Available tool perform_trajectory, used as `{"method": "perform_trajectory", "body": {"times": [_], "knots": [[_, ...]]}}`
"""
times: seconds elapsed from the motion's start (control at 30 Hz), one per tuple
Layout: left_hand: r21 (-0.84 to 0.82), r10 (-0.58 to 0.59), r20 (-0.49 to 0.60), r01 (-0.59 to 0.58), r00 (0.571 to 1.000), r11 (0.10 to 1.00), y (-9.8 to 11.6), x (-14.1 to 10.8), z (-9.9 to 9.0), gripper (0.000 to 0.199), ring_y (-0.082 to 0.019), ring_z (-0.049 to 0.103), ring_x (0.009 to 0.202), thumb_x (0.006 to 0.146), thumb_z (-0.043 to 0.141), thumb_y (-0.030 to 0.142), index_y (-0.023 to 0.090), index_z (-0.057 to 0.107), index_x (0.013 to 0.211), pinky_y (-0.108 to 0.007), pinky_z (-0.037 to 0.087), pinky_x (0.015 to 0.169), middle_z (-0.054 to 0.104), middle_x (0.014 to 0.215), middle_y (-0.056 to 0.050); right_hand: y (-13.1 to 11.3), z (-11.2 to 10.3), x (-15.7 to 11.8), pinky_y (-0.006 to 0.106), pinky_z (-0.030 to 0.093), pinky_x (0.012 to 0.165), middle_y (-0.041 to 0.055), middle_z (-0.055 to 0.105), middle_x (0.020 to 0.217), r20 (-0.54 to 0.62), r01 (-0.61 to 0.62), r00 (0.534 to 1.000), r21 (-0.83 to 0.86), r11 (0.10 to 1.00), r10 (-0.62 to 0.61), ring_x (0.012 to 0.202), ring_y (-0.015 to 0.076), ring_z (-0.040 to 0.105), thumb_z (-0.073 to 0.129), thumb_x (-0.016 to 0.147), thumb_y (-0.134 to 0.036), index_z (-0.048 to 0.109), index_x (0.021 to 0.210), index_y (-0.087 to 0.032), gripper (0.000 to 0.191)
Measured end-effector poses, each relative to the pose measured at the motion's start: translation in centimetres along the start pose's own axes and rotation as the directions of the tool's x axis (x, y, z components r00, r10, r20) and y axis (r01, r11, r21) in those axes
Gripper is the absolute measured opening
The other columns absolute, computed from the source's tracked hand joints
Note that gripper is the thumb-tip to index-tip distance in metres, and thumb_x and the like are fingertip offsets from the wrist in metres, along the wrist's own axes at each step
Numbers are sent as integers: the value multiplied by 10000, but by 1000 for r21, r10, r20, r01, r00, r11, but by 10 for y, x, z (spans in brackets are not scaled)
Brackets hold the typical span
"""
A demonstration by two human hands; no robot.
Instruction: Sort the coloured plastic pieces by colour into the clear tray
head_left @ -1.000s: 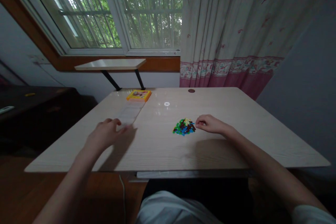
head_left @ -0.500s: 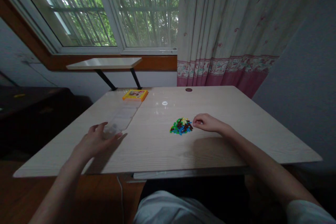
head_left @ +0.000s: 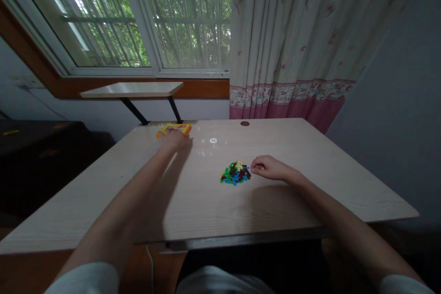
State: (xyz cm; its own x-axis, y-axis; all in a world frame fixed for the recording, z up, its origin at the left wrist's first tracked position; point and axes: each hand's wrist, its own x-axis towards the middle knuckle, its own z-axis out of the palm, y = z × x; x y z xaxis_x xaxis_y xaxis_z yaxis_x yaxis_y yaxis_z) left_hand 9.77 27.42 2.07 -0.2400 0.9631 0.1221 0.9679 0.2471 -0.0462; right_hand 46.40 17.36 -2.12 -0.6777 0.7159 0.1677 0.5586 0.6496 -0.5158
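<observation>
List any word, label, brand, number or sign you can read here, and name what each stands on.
No text can be read in this view.
Yellow box: print on its cover, too small and blurred to read, and partly hidden by the left hand.
Pile of small coloured pieces: no lettering visible at this size.
Curtain: a printed pattern, no lettering that shows.

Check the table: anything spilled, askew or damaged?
Nothing stands out as damaged. The small coloured pieces lie loose on the table, but in one compact heap beside the right hand, so not clearly a spill. The yellow box is partly hidden by the left hand.
</observation>
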Motion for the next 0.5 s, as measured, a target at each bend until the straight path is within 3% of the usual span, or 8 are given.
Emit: {"method": "perform_trajectory", "body": {"times": [0.17, 0.33, 0.5], "knots": [[-6, -34, -39, 34, 999, 999, 18, 14, 25, 624, -382, 258, 1273, 810, 387, 481, 31, 468, 1235, -600, 110, 1006, 409, 1322, -237, -3, -1, 1, 201, 363, 564, 32, 587, 686, -3, -15, 1000, 16, 1000, 15, 603, 107, 497, 509, 798, -256, 646, 808, -130, 186], [-28, 103, -132, -107, 986, 994, 52, 7, 33, 615, -401, 267, 1259, 805, 387, 468, 12, 491, 1205, -608, 155, 987, 453, 1276, -246, -3, -1, 2, 201, 360, 563, 29, 581, 673, -6, -23, 1000, 22, 999, 23, 599, 106, 494, 514, 797, -256, 648, 804, -128, 186], [-9, 229, -240, -238, 943, 971, 86, -17, 37, 574, -382, 346, 1209, 804, 402, 439, 14, 500, 1177, -555, 126, 1016, 462, 1242, -258, 0, 0, 1, 205, 368, 577, 35, 595, 696, -1, -24, 1000, 21, 1000, 24, 620, 113, 508, 504, 809, -269, 649, 820, -132, 200]]}}
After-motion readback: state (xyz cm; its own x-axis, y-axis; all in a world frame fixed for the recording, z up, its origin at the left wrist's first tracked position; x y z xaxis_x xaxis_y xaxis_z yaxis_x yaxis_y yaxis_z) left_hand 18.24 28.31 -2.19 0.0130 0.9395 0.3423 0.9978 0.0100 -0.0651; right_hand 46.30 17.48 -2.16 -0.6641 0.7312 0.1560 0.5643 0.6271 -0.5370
